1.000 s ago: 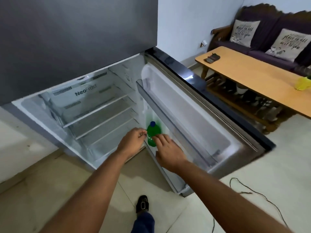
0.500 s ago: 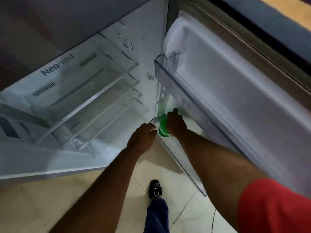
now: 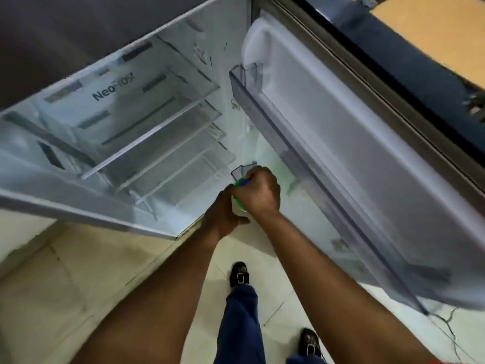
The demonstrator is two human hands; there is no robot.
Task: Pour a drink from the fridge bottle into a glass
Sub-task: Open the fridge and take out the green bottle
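A green bottle [image 3: 239, 203] with a blue cap shows only as a sliver between my two hands, at the lower door bin of the open fridge. My right hand [image 3: 258, 191] is wrapped around its neck and top. My left hand [image 3: 223, 216] is just left of and below it, fingers curled against the bottle's side. Most of the bottle is hidden by the hands. No glass is in view.
The fridge interior [image 3: 147, 132] has bare glass shelves. The open door [image 3: 354, 158] stands to the right with a clear upper bin [image 3: 246, 74]. A wooden table [image 3: 430, 30] shows beyond the door. My feet stand on the tiled floor [image 3: 65, 279].
My right hand has closed over the bottle's top and the bottle has come up a little from the lower door bin. My left hand has moved in against the bottle.
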